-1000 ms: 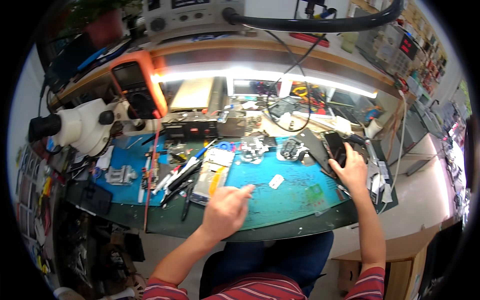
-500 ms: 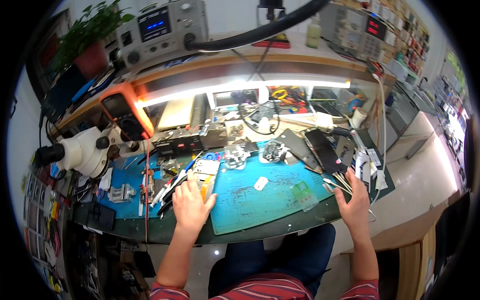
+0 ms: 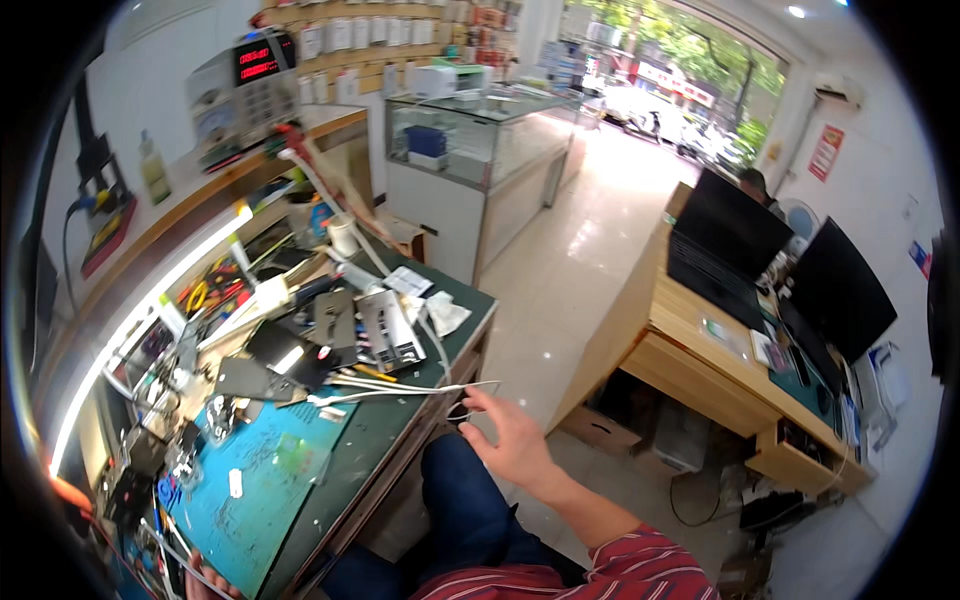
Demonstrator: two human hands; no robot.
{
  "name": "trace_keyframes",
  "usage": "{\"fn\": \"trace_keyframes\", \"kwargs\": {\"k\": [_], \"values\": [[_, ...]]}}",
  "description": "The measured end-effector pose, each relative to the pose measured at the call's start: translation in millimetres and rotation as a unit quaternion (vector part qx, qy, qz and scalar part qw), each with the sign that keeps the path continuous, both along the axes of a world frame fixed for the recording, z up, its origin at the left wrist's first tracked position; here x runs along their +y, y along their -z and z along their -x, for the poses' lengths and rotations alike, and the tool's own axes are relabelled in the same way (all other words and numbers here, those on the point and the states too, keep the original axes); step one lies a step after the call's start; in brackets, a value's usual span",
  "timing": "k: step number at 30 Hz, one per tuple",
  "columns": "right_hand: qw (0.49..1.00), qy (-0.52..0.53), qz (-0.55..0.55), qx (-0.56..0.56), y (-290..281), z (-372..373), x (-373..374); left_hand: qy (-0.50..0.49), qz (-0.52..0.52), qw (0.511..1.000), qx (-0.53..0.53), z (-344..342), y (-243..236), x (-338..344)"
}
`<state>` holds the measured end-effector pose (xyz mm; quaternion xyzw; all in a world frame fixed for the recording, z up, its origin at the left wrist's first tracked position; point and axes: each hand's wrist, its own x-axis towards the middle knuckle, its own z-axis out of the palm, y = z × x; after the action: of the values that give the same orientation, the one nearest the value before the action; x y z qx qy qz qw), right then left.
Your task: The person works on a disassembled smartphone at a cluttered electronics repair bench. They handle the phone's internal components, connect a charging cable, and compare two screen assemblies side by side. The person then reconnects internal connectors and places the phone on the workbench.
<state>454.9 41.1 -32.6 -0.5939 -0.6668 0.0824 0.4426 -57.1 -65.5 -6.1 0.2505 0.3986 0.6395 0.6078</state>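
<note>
My right hand (image 3: 512, 447) hovers past the front edge of the bench, with thumb and index finger apart. A thin white cable (image 3: 425, 390) runs off the bench beside its fingertips and curls in a small loop there. Whether the fingertips touch it, I cannot tell. At the lower left, only part of my left hand (image 3: 207, 580) shows, by the near edge of the blue work mat (image 3: 262, 500); its grip is hidden. On the mat lie a small white piece (image 3: 236, 483) and a translucent green piece (image 3: 293, 455).
Phone parts, including a silver-framed phone housing (image 3: 392, 328), crowd the bench's far right. A strip light (image 3: 150, 330) runs under the shelf carrying a power supply (image 3: 245, 95). Across the aisle stand a wooden desk (image 3: 690, 360) with a laptop (image 3: 728, 245), and a glass display counter (image 3: 490, 140).
The view has swung right, bringing the desk, counter and doorway in. My right hand now lies beyond the bench edge near the white cable; my left hand is mostly out of the picture.
</note>
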Motion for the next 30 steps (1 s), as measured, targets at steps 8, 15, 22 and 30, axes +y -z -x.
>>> {"fn": "trace_keyframes", "kwargs": {"k": [8, 15, 22, 30], "values": [[0.892, -0.409, -0.126, -0.144, -9, 142, 42, -0.086, 0.048, 0.995, 0.032, -49, -10, -8], [0.826, -0.475, -0.087, -0.29, 25, 259, 85, -0.124, 0.07, 0.99, 0.016, -68, -13, -47], [0.906, -0.354, -0.121, -0.2, 20, 189, 111, -0.083, -0.021, 0.995, -0.051, -79, 30, 3], [0.976, -0.205, -0.055, -0.042, -6, 54, 35, -0.081, 0.042, 0.977, -0.193, -110, 38, 65]]}}
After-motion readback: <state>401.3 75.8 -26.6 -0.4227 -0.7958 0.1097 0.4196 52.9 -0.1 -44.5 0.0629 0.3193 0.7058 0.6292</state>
